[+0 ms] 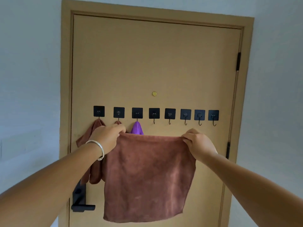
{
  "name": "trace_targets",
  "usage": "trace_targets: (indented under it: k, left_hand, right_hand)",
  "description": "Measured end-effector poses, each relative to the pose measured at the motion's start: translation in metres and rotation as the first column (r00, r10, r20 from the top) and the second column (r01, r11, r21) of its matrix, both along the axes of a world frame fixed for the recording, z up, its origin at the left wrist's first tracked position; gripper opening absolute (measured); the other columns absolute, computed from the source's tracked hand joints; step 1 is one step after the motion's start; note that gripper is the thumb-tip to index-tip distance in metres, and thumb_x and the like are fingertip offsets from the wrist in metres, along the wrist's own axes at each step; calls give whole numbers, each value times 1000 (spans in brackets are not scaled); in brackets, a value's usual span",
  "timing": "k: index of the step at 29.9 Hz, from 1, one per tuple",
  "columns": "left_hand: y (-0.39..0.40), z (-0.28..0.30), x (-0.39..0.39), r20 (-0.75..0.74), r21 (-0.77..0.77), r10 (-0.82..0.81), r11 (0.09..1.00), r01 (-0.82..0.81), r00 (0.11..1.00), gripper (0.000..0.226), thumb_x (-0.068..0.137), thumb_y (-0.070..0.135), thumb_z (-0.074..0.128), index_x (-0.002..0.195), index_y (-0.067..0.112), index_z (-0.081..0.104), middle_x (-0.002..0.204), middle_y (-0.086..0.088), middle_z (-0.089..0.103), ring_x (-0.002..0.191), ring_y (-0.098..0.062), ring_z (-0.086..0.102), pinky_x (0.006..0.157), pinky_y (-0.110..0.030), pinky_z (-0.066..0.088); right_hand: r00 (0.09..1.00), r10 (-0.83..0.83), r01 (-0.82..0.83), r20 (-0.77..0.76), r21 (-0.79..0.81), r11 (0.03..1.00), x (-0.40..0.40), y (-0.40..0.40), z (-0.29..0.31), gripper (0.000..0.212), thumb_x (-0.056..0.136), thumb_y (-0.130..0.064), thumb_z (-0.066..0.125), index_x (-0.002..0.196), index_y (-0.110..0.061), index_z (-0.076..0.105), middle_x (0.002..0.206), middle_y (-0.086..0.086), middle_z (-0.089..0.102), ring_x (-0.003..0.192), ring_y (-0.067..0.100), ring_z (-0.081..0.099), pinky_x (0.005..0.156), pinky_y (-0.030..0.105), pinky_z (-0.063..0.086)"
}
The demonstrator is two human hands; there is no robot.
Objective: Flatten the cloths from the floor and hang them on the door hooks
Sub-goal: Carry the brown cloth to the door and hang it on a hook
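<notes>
- In front of a tan door, a brown cloth hangs spread flat in the air, held by its two top corners below a row of hooks.
- The left hand pinches the cloth's upper left corner, fingers curled over the edge; a silver bangle circles that wrist.
- The right hand grips the upper right corner, fingers bunched round the fabric.
- The cloth's top edge runs nearly level between the two hands, and its lower edge hangs free, well above the bottom of the view.
- Behind the left hand, another brown cloth hangs from the first hook at the row's left end.
- A second brown cloth shows only as a small tip under the next hook, mostly hidden by the left hand.
- A purple cloth hangs from the third hook, its lower part hidden behind the held cloth.
- Five bare hooks on black square pads continue the row to the right.
- A small brass disc sits on the door above the hooks; a black lever handle is at lower left.
- Pale grey walls flank the door frame on both sides.
</notes>
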State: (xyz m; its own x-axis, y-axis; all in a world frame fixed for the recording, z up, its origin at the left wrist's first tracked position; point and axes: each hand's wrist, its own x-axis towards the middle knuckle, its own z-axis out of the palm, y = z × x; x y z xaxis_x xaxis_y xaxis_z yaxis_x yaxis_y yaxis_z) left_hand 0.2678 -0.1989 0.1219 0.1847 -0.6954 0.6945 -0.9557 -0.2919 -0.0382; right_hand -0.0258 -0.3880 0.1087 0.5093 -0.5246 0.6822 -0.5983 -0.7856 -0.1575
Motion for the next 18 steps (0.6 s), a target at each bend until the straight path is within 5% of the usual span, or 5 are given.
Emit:
trace_targets:
  k: [2, 6, 9, 12, 18]
  left_hand:
    - [-19, 3, 10, 65, -11, -13, 1000, 13, 998, 40, 81, -6, 45, 86, 33, 36, 83, 13, 48, 60, -13, 46, 49, -27, 31]
    - [-53, 8, 29, 294, 27, -85, 996, 80, 952, 49, 59, -18, 47, 86, 23, 45, 92, 8, 52, 64, -18, 39, 61, -26, 24]
    - [-80, 9, 39, 373, 113, -59, 993, 18, 926, 50, 62, -14, 44, 88, 29, 44, 88, 11, 48, 77, -17, 42, 69, -26, 18]
    - [-113, 18, 42, 374, 141, 15, 987, -73, 927, 63, 73, -10, 42, 112, 40, 46, 102, 13, 50, 89, -15, 47, 76, -26, 23]
    - [-176, 36, 54, 352, 188, 102, 966, -177, 930, 83, 84, -7, 29, 144, 50, 18, 98, 5, 43, 85, -17, 40, 83, -33, 33]
  right_hand:
    - [1000, 12, -11, 27, -13, 1000, 15, -19, 4, 26, 100, -24, 47, 111, -22, 70, 114, -7, 58, 90, 14, 57, 79, 30, 51]
    - [999, 35, -34, 23, -70, 997, 42, -57, 12, 27, 101, -17, 44, 111, -21, 68, 111, -6, 60, 92, 17, 59, 78, 33, 52]
    - [996, 13, -26, -86, -158, 987, 59, -85, 19, 26, 97, -7, 41, 103, -27, 57, 102, -7, 58, 86, 17, 55, 65, 29, 43]
    - [961, 4, -87, -276, -291, 953, 73, -114, 28, 29, 89, -2, 46, 92, -30, 41, 96, -6, 54, 90, 20, 52, 64, 30, 38]
    - [887, 23, -216, -462, -369, 904, 107, -172, 45, 57, 95, -6, 40, 139, -41, 40, 112, -1, 48, 103, 23, 48, 77, 36, 45]
